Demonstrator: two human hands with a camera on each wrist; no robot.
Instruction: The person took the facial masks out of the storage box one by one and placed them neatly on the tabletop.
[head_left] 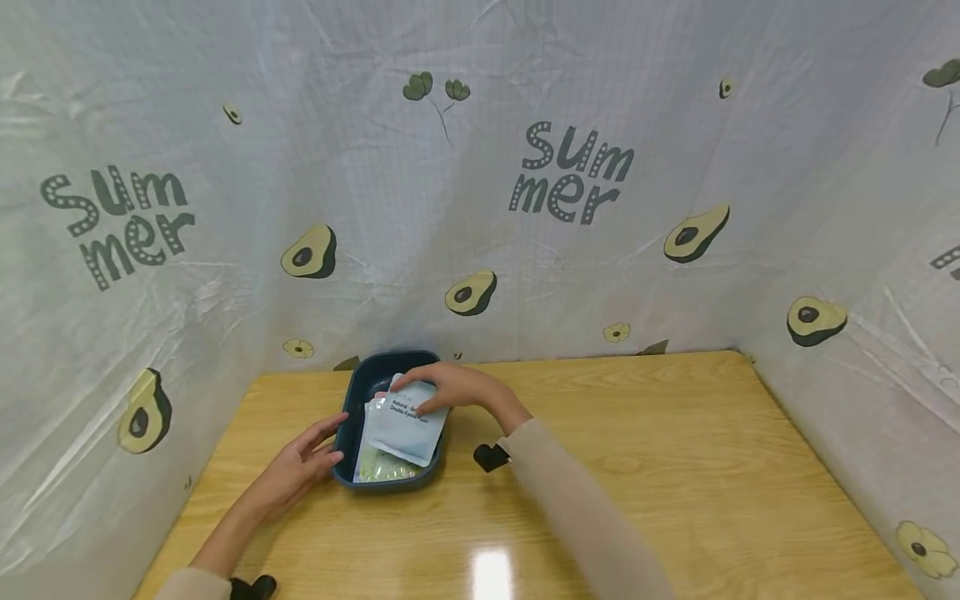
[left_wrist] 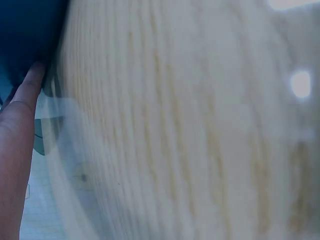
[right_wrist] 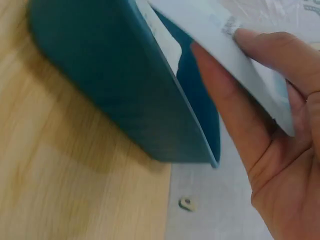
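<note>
A dark blue plastic bin (head_left: pixel 347 467) stands at the back left of the table. My right hand (head_left: pixel 457 387) is over its right side and pinches a pale blue-white packet (head_left: pixel 408 437) printed with "Double Eyelid". The right wrist view shows the thumb on one face of that packet (right_wrist: pixel 210 25) and the fingers behind it, at the bin's rim. Below it in the bin lie other flat packets, one greenish and clear (head_left: pixel 382 467). My left hand (head_left: pixel 296 467) rests with extended fingers against the bin's left side; the left wrist view shows one finger along the wall.
The wooden table (head_left: pixel 637 467) extends to the right of the bin. A white curtain (head_left: pixel 570 283) printed with avocados and lettering hangs behind the table and along both sides. Each wrist wears a black strap piece.
</note>
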